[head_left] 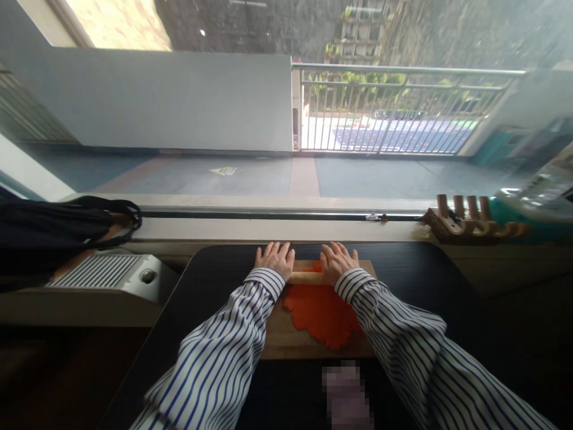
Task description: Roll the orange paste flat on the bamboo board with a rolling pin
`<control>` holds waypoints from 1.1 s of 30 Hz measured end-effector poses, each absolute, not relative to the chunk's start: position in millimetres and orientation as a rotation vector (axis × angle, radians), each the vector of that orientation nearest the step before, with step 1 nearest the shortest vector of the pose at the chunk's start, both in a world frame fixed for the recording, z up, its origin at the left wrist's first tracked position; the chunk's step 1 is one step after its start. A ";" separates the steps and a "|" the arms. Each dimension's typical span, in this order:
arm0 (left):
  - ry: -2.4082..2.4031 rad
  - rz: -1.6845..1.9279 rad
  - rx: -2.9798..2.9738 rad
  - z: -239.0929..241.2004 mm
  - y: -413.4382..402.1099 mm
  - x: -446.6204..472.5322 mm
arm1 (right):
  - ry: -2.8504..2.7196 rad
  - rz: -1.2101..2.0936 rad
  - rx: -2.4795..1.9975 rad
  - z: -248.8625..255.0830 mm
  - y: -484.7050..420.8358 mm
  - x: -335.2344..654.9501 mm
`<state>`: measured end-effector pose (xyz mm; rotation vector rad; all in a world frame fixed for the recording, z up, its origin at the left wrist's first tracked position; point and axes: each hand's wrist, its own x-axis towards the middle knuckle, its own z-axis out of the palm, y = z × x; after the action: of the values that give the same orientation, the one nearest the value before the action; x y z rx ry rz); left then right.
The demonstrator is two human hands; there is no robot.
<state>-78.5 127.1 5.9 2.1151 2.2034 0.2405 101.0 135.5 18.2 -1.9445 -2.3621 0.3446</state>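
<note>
A wooden rolling pin point(307, 278) lies crosswise over a flattened sheet of orange dough-like material point(323, 310) with an uneven edge. Under both is a wooden board point(280, 343). My left hand point(275, 260) rests palm down on the pin's left end, fingers stretched out beyond it. On the right end presses my right hand point(338, 263), its fingers also extended and slightly apart. Both hands are open and cover the pin's ends, so only its middle shows. My right sleeve hides part of the orange sheet and the board's right side.
The board sits on a black table point(215, 286) against a window sill point(268, 229). A pixelated patch point(348, 394) lies near me. To the left are a dark bag point(49, 233) and a white slatted unit point(107, 275); a wooden rack point(470, 221) stands at right.
</note>
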 end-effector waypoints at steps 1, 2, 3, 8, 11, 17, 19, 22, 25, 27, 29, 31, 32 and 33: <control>2.210 0.226 2.104 5.6 124.5 -78.6 | -2.370 0.346 -1.943 18.7 131.5 101.8; 2.214 0.213 2.094 5.4 121.5 -78.6 | -2.386 0.336 -1.932 18.9 126.5 103.1; 2.218 0.204 2.088 5.2 118.4 -78.6 | -2.411 0.311 -1.908 18.9 120.7 105.0; 2.213 0.214 2.123 5.0 106.3 -78.5 | -2.535 0.103 -1.758 14.6 95.1 117.2; 2.209 0.237 2.135 6.5 107.8 -77.4 | -2.539 0.092 -1.775 12.6 95.8 119.2; 2.189 0.238 2.104 8.7 130.8 -76.7 | -2.536 0.267 -1.825 15.5 124.8 115.1; 2.165 0.242 2.103 8.4 139.9 -77.7 | -2.530 0.335 -1.825 16.5 133.4 114.7; 2.141 0.221 2.069 8.5 153.0 -79.0 | -2.504 0.409 -1.834 17.4 143.4 113.9; 2.132 0.200 2.046 10.0 164.6 -79.1 | -2.472 0.445 -1.873 19.0 151.7 112.0; 2.135 0.189 2.051 11.0 169.5 -78.7 | -2.465 0.457 -1.899 20.7 155.6 110.7; 2.145 0.175 2.058 10.8 170.5 -78.5 | -2.476 0.469 -1.912 22.1 156.1 110.0; 2.164 0.171 2.063 9.1 166.3 -78.5 | -2.503 0.468 -1.907 22.3 152.0 110.3; 2.173 0.174 2.072 8.0 162.5 -78.7 | -2.517 0.457 -1.896 21.9 148.4 110.7; 2.181 0.179 2.084 6.7 157.8 -78.8 | -2.530 0.441 -1.884 21.0 144.0 111.3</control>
<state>-78.8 157.8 6.7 2.0845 2.1806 0.1794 111.3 144.0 21.0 -1.8835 -2.5302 0.4406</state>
